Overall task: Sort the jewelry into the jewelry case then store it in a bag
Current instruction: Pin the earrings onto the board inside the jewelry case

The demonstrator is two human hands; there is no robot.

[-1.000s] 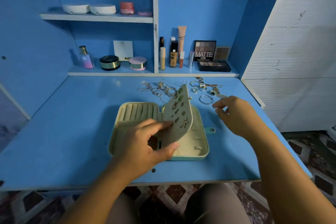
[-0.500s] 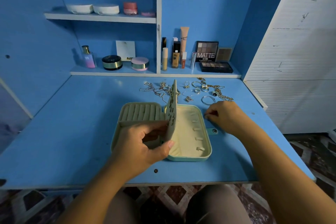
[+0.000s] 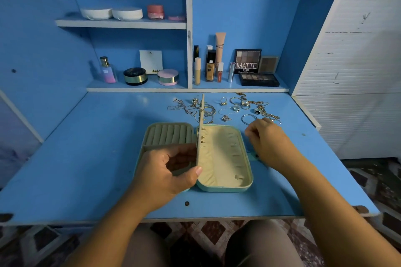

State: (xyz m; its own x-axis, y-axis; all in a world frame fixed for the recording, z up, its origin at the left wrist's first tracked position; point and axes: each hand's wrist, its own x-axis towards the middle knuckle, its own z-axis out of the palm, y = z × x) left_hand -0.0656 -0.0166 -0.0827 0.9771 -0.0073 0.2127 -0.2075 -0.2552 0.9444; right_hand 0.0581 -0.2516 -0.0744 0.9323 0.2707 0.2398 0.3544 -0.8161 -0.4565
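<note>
Mint-green case (image 3: 225,158) sits open on the desk (image 3: 86,158), left hand (image 3: 165,173) pinching its divider flap (image 3: 200,136) upright, long edge pointing away. Loose jewelry (image 3: 245,104) lies just past the right hand (image 3: 269,138), so that one's closer. It's curled, can't tell if it holds anything.

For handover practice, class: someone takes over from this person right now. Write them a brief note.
Left hand holds the earring flap upright in the open jewelry case.
Right hand, fingers curled, is beside the loose jewelry; whether it holds anything is unclear.
Done: a few earrings on the flap.
Left: sort that pile into the case; no bag in view.
</note>
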